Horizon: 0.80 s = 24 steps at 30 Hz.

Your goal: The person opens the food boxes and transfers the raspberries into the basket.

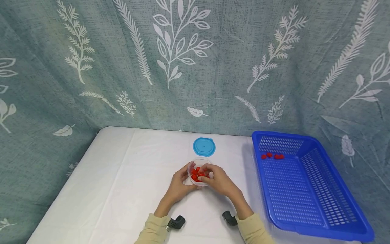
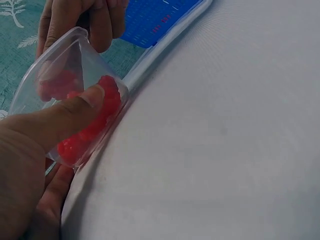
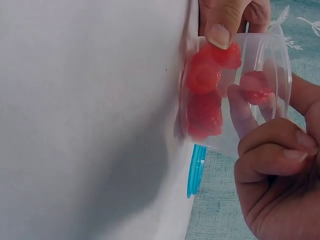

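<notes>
Clear plastic forms the one small cup (image 1: 198, 173), which is seen at the lower centre of the head view on a white table (image 1: 122, 183) and is filled with red berries (image 1: 197, 174); their number in the cup cannot be counted. The cup is gripped at its left side by the left hand (image 1: 178, 186), with the thumb (image 2: 65, 115) pressed against its wall. The right hand (image 1: 220, 181) is laid over the cup's rim, its fingers (image 3: 272, 160) curled; whether a berry is pinched cannot be told. One blue lid (image 1: 204, 146) is seen just above the cup. One blue basket (image 1: 332, 203) occupies the right of the frame, with four loose berries (image 1: 272, 156) in its upper left corner.
</notes>
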Each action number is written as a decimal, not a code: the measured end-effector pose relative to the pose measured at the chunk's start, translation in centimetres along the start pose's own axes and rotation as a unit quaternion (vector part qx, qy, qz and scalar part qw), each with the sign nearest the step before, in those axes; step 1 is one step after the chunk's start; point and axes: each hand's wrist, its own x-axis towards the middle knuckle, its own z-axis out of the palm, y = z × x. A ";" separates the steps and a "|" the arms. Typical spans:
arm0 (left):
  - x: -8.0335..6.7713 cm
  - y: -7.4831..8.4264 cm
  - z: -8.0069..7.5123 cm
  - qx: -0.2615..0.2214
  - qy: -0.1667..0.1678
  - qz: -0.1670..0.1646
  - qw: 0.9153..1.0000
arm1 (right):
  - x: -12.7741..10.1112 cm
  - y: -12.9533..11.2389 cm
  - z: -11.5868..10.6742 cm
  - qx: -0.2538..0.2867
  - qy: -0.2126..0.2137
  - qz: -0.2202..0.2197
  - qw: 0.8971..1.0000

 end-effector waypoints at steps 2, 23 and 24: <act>0.0 0.1 -0.1 -0.001 -0.001 -0.002 1.000 | 0.0 0.0 0.1 0.018 0.007 0.004 1.000; 0.6 -3.1 0.0 0.030 -0.004 -0.014 0.999 | -0.3 0.6 0.7 0.081 0.074 0.012 0.994; 0.6 -3.1 0.0 0.031 -0.005 -0.013 0.999 | -0.3 0.5 0.7 0.078 0.074 0.010 0.994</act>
